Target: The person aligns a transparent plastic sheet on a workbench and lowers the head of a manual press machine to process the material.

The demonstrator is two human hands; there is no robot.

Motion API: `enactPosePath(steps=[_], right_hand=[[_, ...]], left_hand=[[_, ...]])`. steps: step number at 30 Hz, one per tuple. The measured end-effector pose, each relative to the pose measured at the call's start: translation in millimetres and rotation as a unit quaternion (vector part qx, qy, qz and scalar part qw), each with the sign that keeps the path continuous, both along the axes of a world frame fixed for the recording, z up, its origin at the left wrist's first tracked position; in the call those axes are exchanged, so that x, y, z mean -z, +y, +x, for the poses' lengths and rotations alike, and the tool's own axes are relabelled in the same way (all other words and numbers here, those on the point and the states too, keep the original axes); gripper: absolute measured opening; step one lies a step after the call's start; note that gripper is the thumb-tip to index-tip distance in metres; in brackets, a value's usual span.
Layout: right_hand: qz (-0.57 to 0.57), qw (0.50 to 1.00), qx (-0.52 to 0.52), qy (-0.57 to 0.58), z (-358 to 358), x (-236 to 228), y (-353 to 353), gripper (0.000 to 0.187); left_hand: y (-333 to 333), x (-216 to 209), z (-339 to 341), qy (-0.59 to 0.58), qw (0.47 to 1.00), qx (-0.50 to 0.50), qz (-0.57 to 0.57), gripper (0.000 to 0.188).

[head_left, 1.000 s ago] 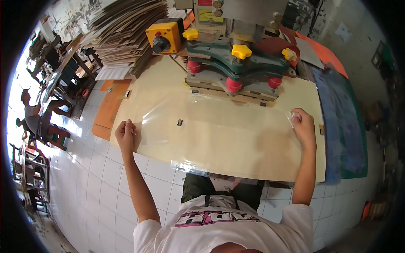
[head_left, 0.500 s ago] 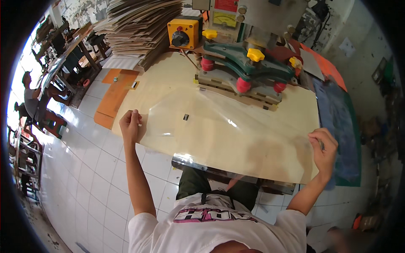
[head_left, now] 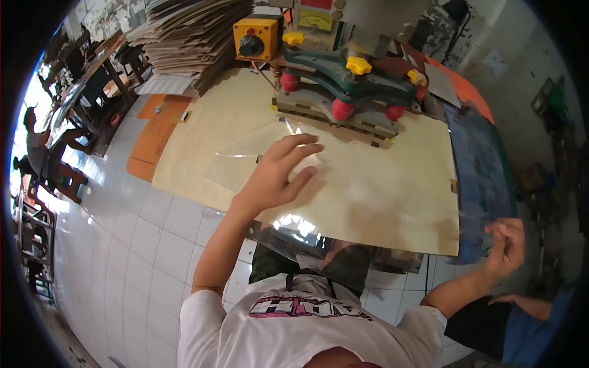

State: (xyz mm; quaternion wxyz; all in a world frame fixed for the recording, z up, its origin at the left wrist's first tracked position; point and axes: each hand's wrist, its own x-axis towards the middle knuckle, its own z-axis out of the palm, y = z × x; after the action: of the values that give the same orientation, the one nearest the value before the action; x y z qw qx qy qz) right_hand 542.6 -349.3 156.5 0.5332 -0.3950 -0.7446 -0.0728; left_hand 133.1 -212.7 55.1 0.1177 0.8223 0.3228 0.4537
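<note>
A clear plastic sheet (head_left: 230,168) lies over a pale board (head_left: 399,211) in front of me, with light glinting off it. My left hand (head_left: 276,175) hovers over or rests on this sheet near its middle, fingers spread and holding nothing. Off the board's right edge, my right hand (head_left: 508,245) is raised beside the blue sheets (head_left: 475,178). Its fingers are curled closed; anything in them is too thin or blurred to make out. Beyond my hands stands a press head (head_left: 350,76) with a green plate, yellow knobs and pinkish-red collars, its lower bar (head_left: 334,122) above the board.
A yellow control box (head_left: 256,38) with a black knob stands beside a tall stack of flat sheets (head_left: 190,46). An orange board (head_left: 150,144) lies at left. Shiny clear film (head_left: 294,236) hangs over the near edge. People are at far left (head_left: 40,144) and lower right (head_left: 540,325).
My left hand has swung from the board's left edge in to its middle, and its fingers have spread. My right hand has moved right and nearer to me, off the board. The plastic sheet has shifted.
</note>
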Motion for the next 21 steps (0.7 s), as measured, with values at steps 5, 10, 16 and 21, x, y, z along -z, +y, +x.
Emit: enactPosePath(steps=[5,10,16,21], right_hand=[[0.037,0.999,-0.037,-0.001,33.5,-2.6,-25.7,0.011],[0.035,0.998,0.033,0.051,33.2,4.0,-37.5,0.009],[-0.062,0.973,0.180,0.133,59.2,14.4,-37.1,0.013],[-0.064,0.963,0.258,-0.051,19.3,-5.9,-11.8,0.030]], left_hand=[[13.2,-25.3,39.9,0.053,0.996,0.063,0.027,0.046],[26.7,-28.3,51.5,0.055,0.990,0.121,-0.056,0.021],[24.0,-52.4,59.5,0.000,0.991,0.136,0.017,0.009],[7.3,-80.9,76.7,0.013,0.993,0.114,0.020,0.007]])
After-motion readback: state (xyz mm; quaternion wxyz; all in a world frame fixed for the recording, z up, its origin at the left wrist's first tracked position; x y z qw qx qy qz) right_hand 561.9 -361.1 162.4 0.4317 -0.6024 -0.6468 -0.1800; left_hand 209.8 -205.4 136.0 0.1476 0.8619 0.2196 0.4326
